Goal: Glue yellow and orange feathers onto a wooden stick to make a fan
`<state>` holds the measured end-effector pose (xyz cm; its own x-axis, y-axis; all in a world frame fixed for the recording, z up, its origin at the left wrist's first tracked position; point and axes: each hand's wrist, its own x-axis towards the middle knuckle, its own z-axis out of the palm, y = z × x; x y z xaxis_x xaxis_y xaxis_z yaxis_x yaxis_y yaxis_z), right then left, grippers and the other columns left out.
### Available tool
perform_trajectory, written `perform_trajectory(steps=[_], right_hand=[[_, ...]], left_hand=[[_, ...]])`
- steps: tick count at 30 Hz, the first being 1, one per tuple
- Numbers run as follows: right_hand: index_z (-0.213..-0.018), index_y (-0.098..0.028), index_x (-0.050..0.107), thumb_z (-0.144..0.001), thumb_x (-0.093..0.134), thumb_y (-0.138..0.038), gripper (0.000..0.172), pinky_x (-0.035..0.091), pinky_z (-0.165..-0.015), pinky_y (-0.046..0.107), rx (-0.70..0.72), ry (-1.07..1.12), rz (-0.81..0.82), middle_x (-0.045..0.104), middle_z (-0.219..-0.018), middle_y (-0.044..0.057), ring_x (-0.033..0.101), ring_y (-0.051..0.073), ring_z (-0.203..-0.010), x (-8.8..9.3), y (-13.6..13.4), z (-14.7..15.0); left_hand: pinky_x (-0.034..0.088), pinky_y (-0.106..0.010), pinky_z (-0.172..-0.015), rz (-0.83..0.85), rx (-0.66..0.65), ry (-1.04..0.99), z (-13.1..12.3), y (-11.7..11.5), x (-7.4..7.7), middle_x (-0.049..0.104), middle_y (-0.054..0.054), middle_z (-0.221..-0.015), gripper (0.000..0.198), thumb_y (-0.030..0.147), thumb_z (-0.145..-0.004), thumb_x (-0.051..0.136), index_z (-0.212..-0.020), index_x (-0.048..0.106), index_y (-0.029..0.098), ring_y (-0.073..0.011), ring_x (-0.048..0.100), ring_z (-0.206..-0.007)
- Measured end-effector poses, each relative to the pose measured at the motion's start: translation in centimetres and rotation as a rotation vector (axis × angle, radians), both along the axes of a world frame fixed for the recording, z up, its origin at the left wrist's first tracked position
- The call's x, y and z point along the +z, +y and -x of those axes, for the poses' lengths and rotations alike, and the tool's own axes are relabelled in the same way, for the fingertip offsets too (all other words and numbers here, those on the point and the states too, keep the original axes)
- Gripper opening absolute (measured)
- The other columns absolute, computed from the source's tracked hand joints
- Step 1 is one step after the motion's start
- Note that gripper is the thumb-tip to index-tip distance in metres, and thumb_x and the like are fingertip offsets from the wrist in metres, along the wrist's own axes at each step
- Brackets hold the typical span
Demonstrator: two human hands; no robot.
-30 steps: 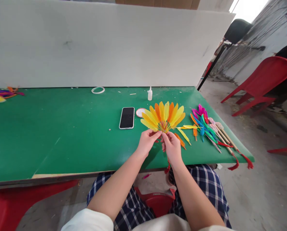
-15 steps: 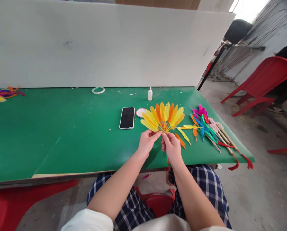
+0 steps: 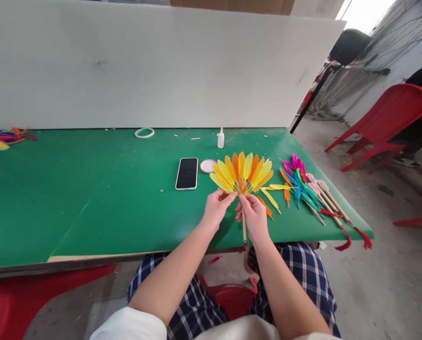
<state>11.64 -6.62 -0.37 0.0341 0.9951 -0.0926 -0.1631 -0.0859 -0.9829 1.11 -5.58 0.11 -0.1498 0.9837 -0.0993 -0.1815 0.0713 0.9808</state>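
Over the green table, a feather fan (image 3: pixel 242 171) of yellow and orange feathers is spread upright between my hands. My left hand (image 3: pixel 217 206) pinches the fan's lower left edge, near the feather bases. With its thumb and fingers, my right hand (image 3: pixel 253 211) grips the base where the feathers meet the handle. The wooden handle (image 3: pixel 244 226) points down toward me, with a red tassel at its end. Just right of my right hand lie a loose orange feather (image 3: pixel 265 208) and a yellow feather (image 3: pixel 271 200).
Behind the fan are a phone (image 3: pixel 187 174), a round white disc (image 3: pixel 208 165) and a small dropper bottle (image 3: pixel 220 138). Coloured feathers (image 3: pixel 303 186) and several tasselled sticks (image 3: pixel 333 203) lie at the right. A tape ring (image 3: pixel 144 133) rests near the white board (image 3: pixel 161 66).
The fan has shifted slightly to the right and turned a little, and its handle now shows below my hands. Both hands keep their hold in nearly the same place.
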Motion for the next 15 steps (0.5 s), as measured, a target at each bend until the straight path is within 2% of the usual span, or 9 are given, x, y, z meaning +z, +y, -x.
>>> perform_trajectory(steps=[15], right_hand=[[-0.064, -0.018, 0.049, -0.074, 0.057, -0.044, 0.029, 0.039, -0.04, 0.019, -0.013, -0.066, -0.011, 0.055, -0.052, -0.004, 0.051, 0.008, -0.043, -0.39, 0.06, -0.12]], left_hand=[[0.04, -0.023, -0.059, -0.004, -0.007, -0.013, -0.11, -0.09, 0.04, 0.065, -0.002, -0.071, 0.02, 0.034, -0.065, 0.066, -0.071, 0.065, 0.014, -0.0119, 0.055, -0.064]])
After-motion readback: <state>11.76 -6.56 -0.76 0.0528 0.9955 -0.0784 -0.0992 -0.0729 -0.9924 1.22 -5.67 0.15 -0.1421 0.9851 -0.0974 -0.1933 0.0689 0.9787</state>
